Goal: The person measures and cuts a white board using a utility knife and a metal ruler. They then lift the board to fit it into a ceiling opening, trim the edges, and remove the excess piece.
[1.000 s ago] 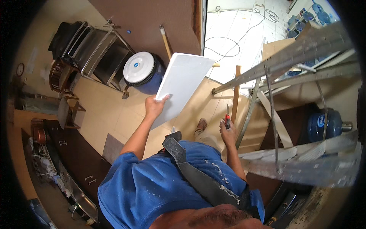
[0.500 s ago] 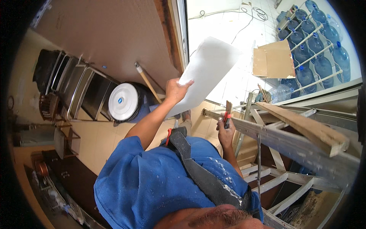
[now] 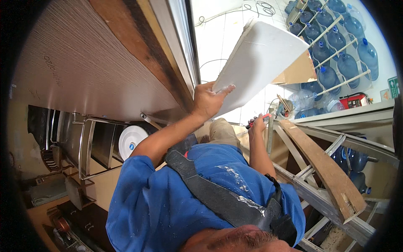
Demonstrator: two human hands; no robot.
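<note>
Left hand [image 3: 208,101], centre of frame, raised on an outstretched arm. Fingers closed around the lower edge of a white panel [image 3: 258,63], thumb side under, fingertips [image 3: 226,89] spread across its face. Firm hold. The panel is flat, rectangular and tilted, running from the hand up toward the upper right of the frame, its far corner over the stacked bottles.

Right hand [image 3: 257,126], just right of centre and lower than the left, curled shut around a red-handled tool [image 3: 258,121]. Only the red grip shows; the working end is too small to make out.

Blue shirt [image 3: 168,197] fills the lower middle of the frame, with a dark strap [image 3: 218,197] crossing it diagonally.

A brown wooden board [image 3: 105,63] covers the upper left, beside a pale metal frame edge [image 3: 184,46]. An aluminium ladder [image 3: 319,185] stands at lower right, with a wooden plank [image 3: 323,168] lying along its rail. Blue water bottles [image 3: 336,46] in white racks occupy the upper right, above a white tiled floor [image 3: 214,38] with loose cables. A round white lid [image 3: 132,140] and metal shelving [image 3: 88,147] are at mid left.
</note>
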